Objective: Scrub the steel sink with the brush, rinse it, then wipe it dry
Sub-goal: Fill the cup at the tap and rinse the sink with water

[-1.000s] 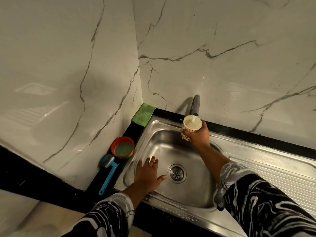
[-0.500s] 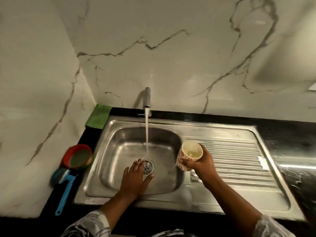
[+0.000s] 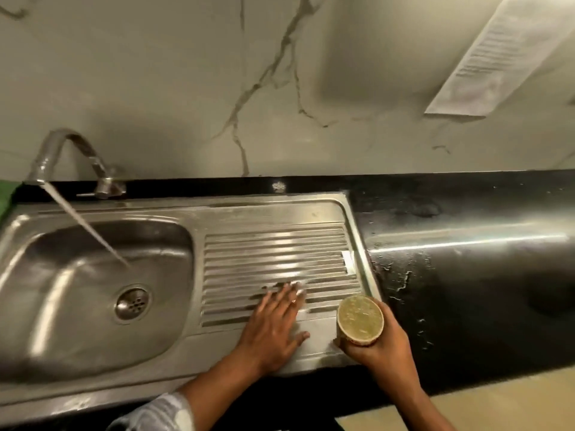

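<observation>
The steel sink (image 3: 102, 365) fills the left and middle, with a basin, a round drain (image 3: 133, 302) and a ribbed drainboard (image 3: 280, 244) on its right. Water runs from the curved tap (image 3: 67, 141) into the basin. My left hand (image 3: 277, 321) lies flat, fingers spread, on the wet lower part of the drainboard. My right hand (image 3: 381, 340) grips a patterned paper cup (image 3: 360, 318) full of water, held upright over the drainboard's right front corner. No brush is in view.
A black counter (image 3: 466, 275), wet and shiny, stretches to the right of the sink. A green cloth (image 3: 6, 194) shows at the far left edge. The marble wall (image 3: 280, 88) rises behind, with a white paper sheet (image 3: 510, 51) at the upper right.
My view has swung right. My left hand left the basin near the drain and now rests on the drainboard. My right hand carried the filled cup from the tap to the drainboard's right front corner.
</observation>
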